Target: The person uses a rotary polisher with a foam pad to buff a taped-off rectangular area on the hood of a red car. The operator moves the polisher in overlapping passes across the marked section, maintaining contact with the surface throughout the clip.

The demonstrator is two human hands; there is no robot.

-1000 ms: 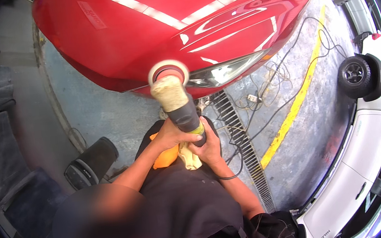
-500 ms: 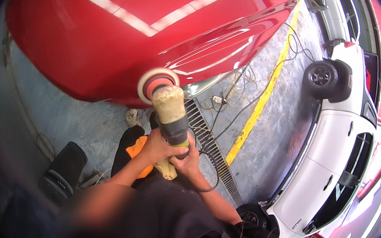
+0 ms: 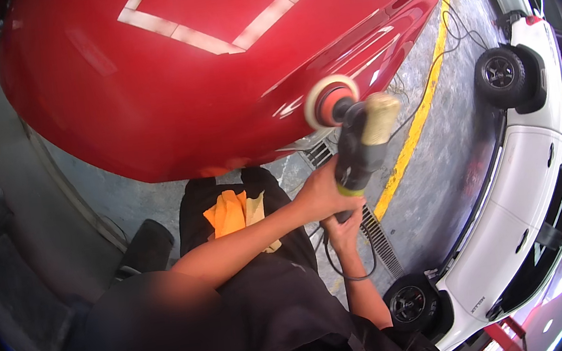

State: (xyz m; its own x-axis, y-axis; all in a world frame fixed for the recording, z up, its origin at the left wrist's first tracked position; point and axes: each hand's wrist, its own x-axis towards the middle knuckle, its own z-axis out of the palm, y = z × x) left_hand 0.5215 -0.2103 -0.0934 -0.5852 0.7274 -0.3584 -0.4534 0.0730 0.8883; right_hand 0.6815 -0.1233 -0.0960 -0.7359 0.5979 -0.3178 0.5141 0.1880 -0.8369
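Note:
Both of my hands grip a car polisher point(image 3: 355, 156), a dark power tool with a cream sleeve over part of its body. Its round pad point(image 3: 351, 83), cream around a reddish-orange backing plate, is at the side of the red car point(image 3: 169, 105); I cannot tell whether it touches the paint. My left hand point(image 3: 324, 190) is wrapped round the body. Below it, my right hand point(image 3: 344, 227) closes on the rear end, where a black cord loops down. An orange cloth point(image 3: 228, 212) and a pale yellow cloth point(image 3: 255, 209) hang at my front.
A yellow floor line point(image 3: 420, 118) and a drain grate point(image 3: 382, 243) run between the red car and a white pickup point(image 3: 505, 198) on the right. Dark cables point(image 3: 458, 30) lie on the floor. A dark padded object point(image 3: 147, 246) stands at lower left.
The polisher and both hands have moved to the right along the red car, and the tool has tilted. My body has shifted too, so the cloths show more fully.

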